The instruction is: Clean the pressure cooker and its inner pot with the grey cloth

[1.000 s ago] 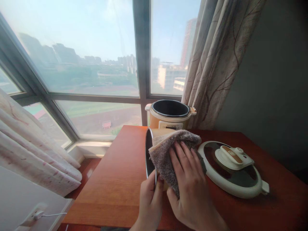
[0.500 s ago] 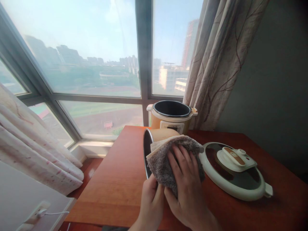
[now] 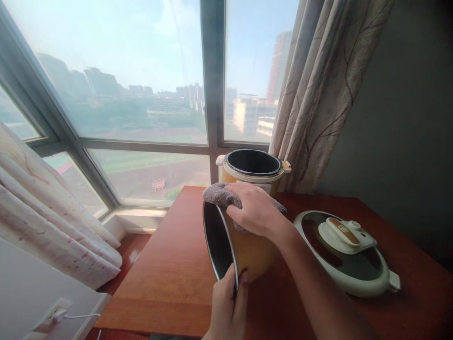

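Note:
My left hand (image 3: pixel 229 298) grips the near rim of a tilted inner pot (image 3: pixel 253 252), fingers closed round the edge. The pot has a dark inside and a tan outer wall, and its mouth faces left. On its upper side, my right hand (image 3: pixel 255 208) presses a fuzzy grey cloth (image 3: pixel 222 194) against the wall and far rim. The fingers are bent over the cloth, which hides part of the pot. Right behind stands the pressure cooker body (image 3: pixel 230 175), upright and uncovered, its dark interior showing and its front panel mostly covered by my hand.
The round cooker lid (image 3: pixel 370 276) lies on the right of the reddish wooden table (image 3: pixel 159 283), handle upward. Windows and a curtain (image 3: pixel 318 104) rise behind the table. A socket with a white plug (image 3: pixel 61 315) is at lower left.
My right hand and the cloth have moved up and left to the pot's top and rim, uncovering its side. My left hand has shifted slightly down and right, still on the rim.

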